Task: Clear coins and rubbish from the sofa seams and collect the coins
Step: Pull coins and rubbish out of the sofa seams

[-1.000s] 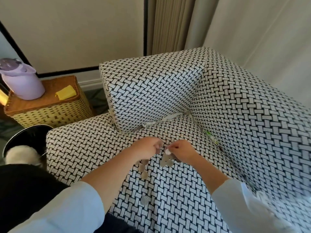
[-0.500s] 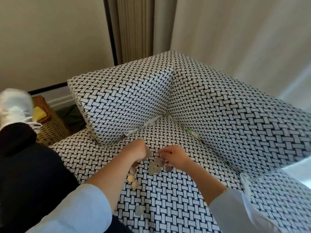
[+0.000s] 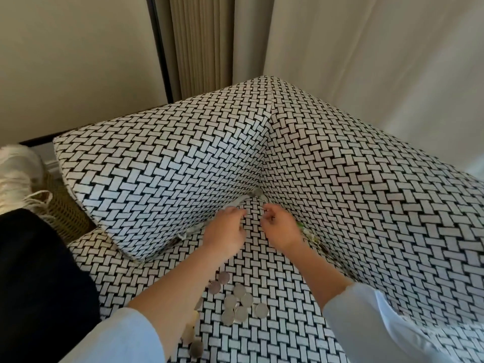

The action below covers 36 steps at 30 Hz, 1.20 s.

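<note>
Silver coins (image 3: 237, 302) lie on the sofa (image 3: 366, 205), left hand (image 3: 225, 231) and right hand (image 3: 281, 229) beyond.

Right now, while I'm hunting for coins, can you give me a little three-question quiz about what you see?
1. True or false: the loose coins lie on the seat cushion, nearer the person than the left hand and right hand.
2. What is tucked in the seam beside the right hand? A) something green B) a red sock C) a spoon
3. Fill in: both hands reach towards the sofa's inner ____.
Key: 1 true; 2 A; 3 corner.
</note>
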Motion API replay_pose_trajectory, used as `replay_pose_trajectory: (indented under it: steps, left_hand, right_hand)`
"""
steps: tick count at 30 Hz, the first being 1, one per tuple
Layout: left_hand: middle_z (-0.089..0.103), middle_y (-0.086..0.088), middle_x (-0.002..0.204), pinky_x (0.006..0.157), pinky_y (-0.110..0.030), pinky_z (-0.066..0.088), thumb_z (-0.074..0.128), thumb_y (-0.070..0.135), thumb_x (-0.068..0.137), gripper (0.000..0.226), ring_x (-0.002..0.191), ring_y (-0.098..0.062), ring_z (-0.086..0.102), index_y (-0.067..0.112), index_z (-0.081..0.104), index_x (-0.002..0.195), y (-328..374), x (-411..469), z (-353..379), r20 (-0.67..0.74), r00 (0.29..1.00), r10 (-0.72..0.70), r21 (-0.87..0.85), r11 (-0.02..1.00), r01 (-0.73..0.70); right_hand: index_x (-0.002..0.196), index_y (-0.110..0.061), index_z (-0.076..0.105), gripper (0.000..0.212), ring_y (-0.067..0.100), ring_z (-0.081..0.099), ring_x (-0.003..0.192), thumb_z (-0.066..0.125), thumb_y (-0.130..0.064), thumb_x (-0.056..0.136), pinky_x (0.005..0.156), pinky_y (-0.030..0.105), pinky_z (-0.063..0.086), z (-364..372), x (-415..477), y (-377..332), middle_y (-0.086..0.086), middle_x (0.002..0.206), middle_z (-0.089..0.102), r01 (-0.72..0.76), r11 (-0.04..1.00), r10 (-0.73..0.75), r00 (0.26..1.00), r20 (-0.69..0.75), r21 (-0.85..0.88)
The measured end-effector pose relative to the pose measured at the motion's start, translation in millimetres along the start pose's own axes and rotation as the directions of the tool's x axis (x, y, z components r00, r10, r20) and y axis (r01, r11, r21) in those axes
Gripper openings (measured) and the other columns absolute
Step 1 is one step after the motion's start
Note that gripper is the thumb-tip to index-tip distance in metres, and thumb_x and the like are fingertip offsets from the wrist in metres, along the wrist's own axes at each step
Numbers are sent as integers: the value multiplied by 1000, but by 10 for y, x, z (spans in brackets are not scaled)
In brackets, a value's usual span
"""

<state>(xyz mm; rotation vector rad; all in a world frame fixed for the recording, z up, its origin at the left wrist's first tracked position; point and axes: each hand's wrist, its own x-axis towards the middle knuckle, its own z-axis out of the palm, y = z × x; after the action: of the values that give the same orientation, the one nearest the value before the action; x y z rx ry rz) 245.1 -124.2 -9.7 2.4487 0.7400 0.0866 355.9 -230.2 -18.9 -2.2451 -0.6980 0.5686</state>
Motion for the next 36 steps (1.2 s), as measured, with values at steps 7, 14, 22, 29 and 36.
replay_pose_trajectory:
  steps: [7, 14, 22, 29, 36]
  left_hand:
    - [42, 4, 147, 111, -39, 35, 52, 24, 92, 50, 135, -16, 34, 22, 44, 141, -190, 171, 190, -63, 995, 78, 195, 979, -65]
    - [25, 4, 158, 112, -38, 25, 36, 42, 94, 62, 140, -15, 21, 20, 26, 151, -361, 160, 306, -72, 997, 10, 235, 972, 7]
    - [28, 11, 156, 112, -38, 23, 37, 40, 95, 59, 138, -12, 22, 26, 28, 151, -427, 150, 270, -76, 993, 86, 168, 983, -72]
    - [63, 12, 100, 92, -30, 47, 61, 16, 83, 25, 100, -9, 57, 26, 73, 103, -369, 24, 242, -224, 904, 364, 28, 930, -367]
    - [62, 13, 69, 60, -28, 50, 51, -3, 87, 35, 59, -6, 60, 21, 67, 68, -277, 17, 230, -199, 967, 157, -315, 925, -215]
  right_hand:
    - [131, -29, 52, 35, 16, 57, 68, 49, -22, 97, 60, 30, 48, 113, 333, -34, -3, 88, 64, 97, 962, -99, 995, 4, -256]
    - [135, -31, 46, 41, 22, 62, 87, 45, -26, 95, 62, 27, 36, 220, 432, -51, 0, 108, 65, 192, 854, -187, 981, 59, -485]
    - [147, -34, 27, 58, 20, 52, 77, 44, -26, 93, 62, 29, 40, 185, 580, -100, 7, 110, 64, 126, 890, -68, 987, 147, -438]
    - [146, -29, 33, 57, 16, 58, 70, 46, -34, 91, 58, 28, 45, 181, 713, -143, -4, 85, 61, 86, 901, -34, 991, 128, -424]
    - [131, -34, 55, 38, 15, 61, 71, 46, -30, 94, 63, 28, 52, 204, 788, -77, -1, 104, 70, 77, 928, -58, 996, 62, -364]
